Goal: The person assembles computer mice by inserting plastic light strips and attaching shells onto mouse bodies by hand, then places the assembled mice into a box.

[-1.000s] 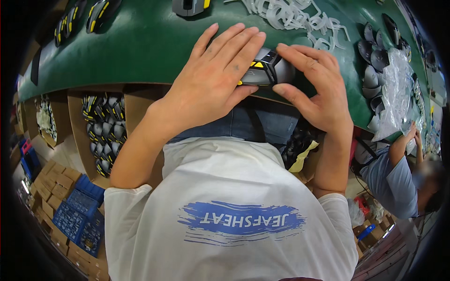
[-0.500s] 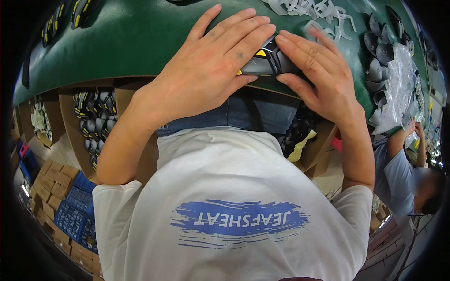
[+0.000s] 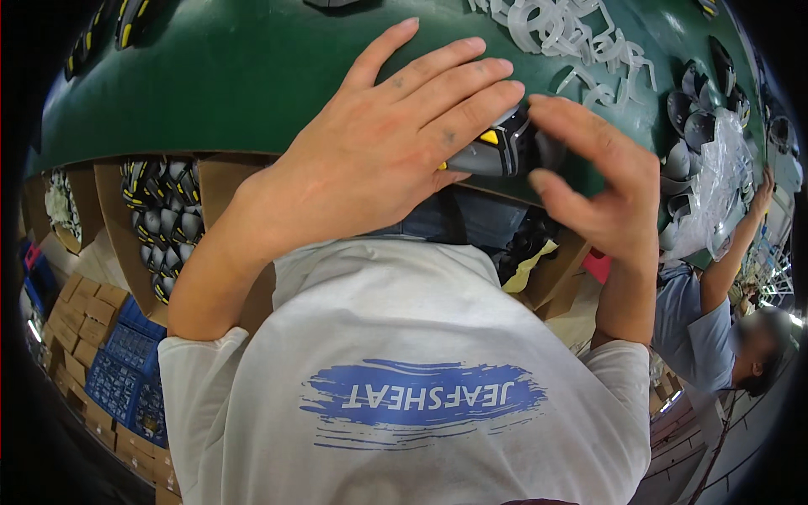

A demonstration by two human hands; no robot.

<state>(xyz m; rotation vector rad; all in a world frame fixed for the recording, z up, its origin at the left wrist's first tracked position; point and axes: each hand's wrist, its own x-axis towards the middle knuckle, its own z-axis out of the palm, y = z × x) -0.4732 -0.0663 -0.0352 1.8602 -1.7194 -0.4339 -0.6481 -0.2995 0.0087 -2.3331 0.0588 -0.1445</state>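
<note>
A curved plastic shell point(image 3: 486, 156) in grey and black with yellow accents sits at the near edge of the green table. Across its left part lies my left hand point(image 3: 396, 126), fingers stretched over the far side and thumb on the near side, hiding much of it. My right hand point(image 3: 602, 168) bends round the shell's right end, forefinger at the far edge and thumb at the near edge. Its other fingers are mostly hidden.
Translucent curved plastic pieces point(image 3: 564, 34) lie beyond my right hand. Dark cup-shaped parts point(image 3: 699, 128) and a clear plastic bag point(image 3: 707, 189) are at the right. A carton of similar shells point(image 3: 168, 223) stands at the left. Another person point(image 3: 694, 324) reaches in from the right.
My hands and the shell appear lower and slightly right in the picture. My right hand has gone from stretched fingers to a bent hold at the shell's end. The other person's arm reaches farther up.
</note>
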